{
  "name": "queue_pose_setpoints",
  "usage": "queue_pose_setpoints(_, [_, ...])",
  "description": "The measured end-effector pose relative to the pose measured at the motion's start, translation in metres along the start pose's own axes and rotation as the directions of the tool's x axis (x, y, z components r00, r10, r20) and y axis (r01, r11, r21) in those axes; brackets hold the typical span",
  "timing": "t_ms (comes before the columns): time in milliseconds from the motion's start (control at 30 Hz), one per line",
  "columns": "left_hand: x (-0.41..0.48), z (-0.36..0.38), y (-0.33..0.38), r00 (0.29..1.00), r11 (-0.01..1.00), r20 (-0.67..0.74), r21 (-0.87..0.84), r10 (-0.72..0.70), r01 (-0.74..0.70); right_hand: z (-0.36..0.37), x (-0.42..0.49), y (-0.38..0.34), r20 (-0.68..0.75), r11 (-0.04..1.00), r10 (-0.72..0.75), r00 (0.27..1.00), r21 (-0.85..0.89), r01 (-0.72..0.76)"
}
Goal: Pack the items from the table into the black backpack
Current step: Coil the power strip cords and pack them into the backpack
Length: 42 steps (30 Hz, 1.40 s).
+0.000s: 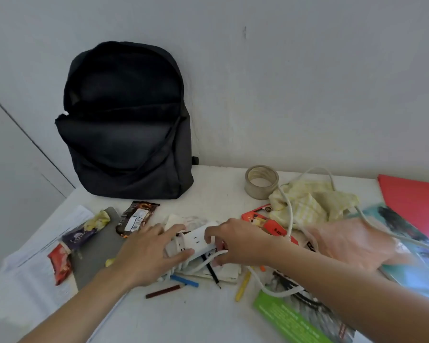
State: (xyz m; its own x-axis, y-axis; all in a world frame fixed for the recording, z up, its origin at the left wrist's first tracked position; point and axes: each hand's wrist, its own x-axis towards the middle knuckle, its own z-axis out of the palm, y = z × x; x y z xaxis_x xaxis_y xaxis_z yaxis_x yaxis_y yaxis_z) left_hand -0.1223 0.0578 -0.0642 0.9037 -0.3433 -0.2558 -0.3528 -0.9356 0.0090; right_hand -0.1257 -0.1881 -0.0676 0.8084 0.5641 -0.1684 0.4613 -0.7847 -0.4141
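Observation:
The black backpack [124, 134] stands upright against the wall at the table's back left, its main zip open and its mouth gaping. A white power strip [196, 240] lies among the clutter in the middle of the table. Its white cable [289, 214] is partly wound round it and trails off to the right. My left hand [149, 253] grips the strip's left end, thumb below and fingers above. My right hand [235, 243] holds the strip's right end with curled fingers, at the cable loops. A faint blurred ghost of a hand shows further right.
On the white table [183, 318] lie a tape roll [261, 181], a yellow cloth [312, 201], a brown snack packet [136, 219], purple [84, 233] and red [60, 266] packets, loose crayons [185, 280], a red folder [416, 201], a green book [287, 315] and papers [30, 280].

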Motion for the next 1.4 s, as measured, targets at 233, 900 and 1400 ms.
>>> queue_pose_setpoints(233, [0.002, 0.012, 0.007, 0.991, 0.996, -0.11, -0.032, 0.074, -0.078, -0.011, 0.009, 0.0, 0.07, 0.993, -0.065, 0.995, 0.104, 0.058])
queue_pose_setpoints(900, [0.031, -0.124, 0.038, 0.922, 0.854, -0.312, -0.39, 0.23, -0.345, -0.125, -0.005, 0.003, -0.676, 0.924, 0.125, 0.727, 0.346, 0.163])
queue_pose_setpoints(1400, [0.025, -0.167, 0.053, 0.746, 0.702, -0.346, -0.267, 0.569, -0.66, -0.183, -0.045, 0.02, -0.147, 0.563, 0.205, 0.968, 0.826, 0.006])
